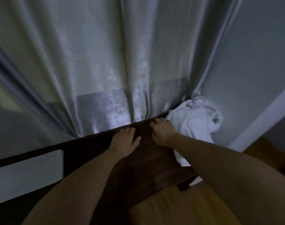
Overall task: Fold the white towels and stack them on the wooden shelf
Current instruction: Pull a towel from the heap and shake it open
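Both hands flat on the dark brown wooden shelf (143, 163) — left hand (124, 142) and right hand (161, 131) side by side near its far edge, fingers straight, holding nothing. Crumpled white towels (193, 124) heaped at the shelf's right end, just beside the right hand — against the pale grey curtain (96, 65).

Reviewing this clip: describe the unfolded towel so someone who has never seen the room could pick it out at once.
Start at the long pale grey curtain and follow it down to the dark wooden shelf where both hands lie flat. At the shelf's right end, just past the right hand, a crumpled white terry towel sits heaped against the wall. It is the only bunched, soft white thing there.
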`<action>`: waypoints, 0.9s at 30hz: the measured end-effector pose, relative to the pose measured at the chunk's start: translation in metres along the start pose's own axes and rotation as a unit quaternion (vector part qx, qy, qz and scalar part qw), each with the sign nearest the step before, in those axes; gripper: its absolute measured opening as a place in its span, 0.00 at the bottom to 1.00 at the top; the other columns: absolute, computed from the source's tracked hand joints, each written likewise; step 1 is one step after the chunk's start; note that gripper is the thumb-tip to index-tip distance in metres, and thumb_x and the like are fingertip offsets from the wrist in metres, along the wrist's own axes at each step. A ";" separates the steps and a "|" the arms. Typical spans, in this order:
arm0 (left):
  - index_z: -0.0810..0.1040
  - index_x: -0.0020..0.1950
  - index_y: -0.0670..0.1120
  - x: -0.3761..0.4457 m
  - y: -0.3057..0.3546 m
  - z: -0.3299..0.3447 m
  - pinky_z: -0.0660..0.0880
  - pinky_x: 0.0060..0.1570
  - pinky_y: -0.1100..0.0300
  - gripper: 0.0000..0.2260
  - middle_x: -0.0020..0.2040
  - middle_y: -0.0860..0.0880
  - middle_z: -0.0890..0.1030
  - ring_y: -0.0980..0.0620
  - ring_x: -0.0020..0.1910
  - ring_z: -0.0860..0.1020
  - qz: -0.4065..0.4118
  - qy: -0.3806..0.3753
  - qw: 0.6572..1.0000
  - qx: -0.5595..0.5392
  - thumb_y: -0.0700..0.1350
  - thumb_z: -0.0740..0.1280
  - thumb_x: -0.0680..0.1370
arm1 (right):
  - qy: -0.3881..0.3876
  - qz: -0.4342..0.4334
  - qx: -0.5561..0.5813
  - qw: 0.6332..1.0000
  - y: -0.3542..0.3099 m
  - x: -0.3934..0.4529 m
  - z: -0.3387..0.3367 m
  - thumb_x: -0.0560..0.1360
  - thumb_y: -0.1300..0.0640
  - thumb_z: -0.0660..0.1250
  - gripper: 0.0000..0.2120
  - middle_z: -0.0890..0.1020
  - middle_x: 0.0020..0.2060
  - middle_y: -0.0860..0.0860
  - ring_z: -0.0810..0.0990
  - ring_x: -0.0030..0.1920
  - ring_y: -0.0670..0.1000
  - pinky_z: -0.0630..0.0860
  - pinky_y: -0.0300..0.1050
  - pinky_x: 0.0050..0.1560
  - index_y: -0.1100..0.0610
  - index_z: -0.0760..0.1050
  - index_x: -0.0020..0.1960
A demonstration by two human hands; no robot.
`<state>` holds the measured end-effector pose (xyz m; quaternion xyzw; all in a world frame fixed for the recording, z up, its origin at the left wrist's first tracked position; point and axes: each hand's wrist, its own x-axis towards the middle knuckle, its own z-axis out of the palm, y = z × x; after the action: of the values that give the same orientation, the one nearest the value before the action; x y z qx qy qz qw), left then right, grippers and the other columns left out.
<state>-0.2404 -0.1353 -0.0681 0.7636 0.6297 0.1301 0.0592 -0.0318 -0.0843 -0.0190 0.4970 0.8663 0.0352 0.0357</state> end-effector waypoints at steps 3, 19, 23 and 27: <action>0.69 0.73 0.47 0.022 0.046 0.007 0.76 0.58 0.48 0.27 0.65 0.46 0.77 0.44 0.63 0.76 0.021 0.012 1.000 0.002 0.64 0.53 0.82 | 0.005 0.016 -0.019 1.000 0.045 -0.027 -0.010 0.78 0.50 0.61 0.23 0.74 0.65 0.59 0.72 0.64 0.63 0.70 0.53 0.60 0.57 0.70 0.72; 0.71 0.65 0.46 0.138 0.175 0.033 0.77 0.49 0.48 0.21 0.58 0.44 0.78 0.42 0.55 0.78 0.147 -0.037 0.988 0.014 0.60 0.55 0.82 | -0.032 0.351 0.110 0.929 0.207 -0.062 -0.001 0.80 0.45 0.58 0.19 0.79 0.61 0.56 0.79 0.61 0.58 0.74 0.50 0.58 0.56 0.72 0.65; 0.70 0.60 0.47 0.167 0.179 0.049 0.75 0.42 0.51 0.19 0.55 0.45 0.76 0.43 0.52 0.78 0.165 -0.035 0.986 0.009 0.60 0.55 0.82 | 0.011 0.459 0.309 0.833 0.217 -0.046 0.022 0.80 0.44 0.63 0.27 0.77 0.65 0.61 0.77 0.65 0.61 0.74 0.49 0.62 0.65 0.71 0.68; 0.71 0.59 0.47 0.185 0.174 0.061 0.78 0.43 0.49 0.20 0.54 0.46 0.76 0.44 0.52 0.77 0.169 -0.023 0.985 -0.005 0.62 0.56 0.80 | 0.079 0.504 0.394 0.765 0.224 -0.032 0.035 0.76 0.51 0.69 0.15 0.82 0.42 0.56 0.82 0.49 0.59 0.78 0.47 0.49 0.64 0.79 0.52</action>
<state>-0.0271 0.0149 -0.0594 0.8616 0.4894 0.1236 0.0544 0.1796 0.0017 -0.0311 0.8277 0.4287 -0.2572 -0.2551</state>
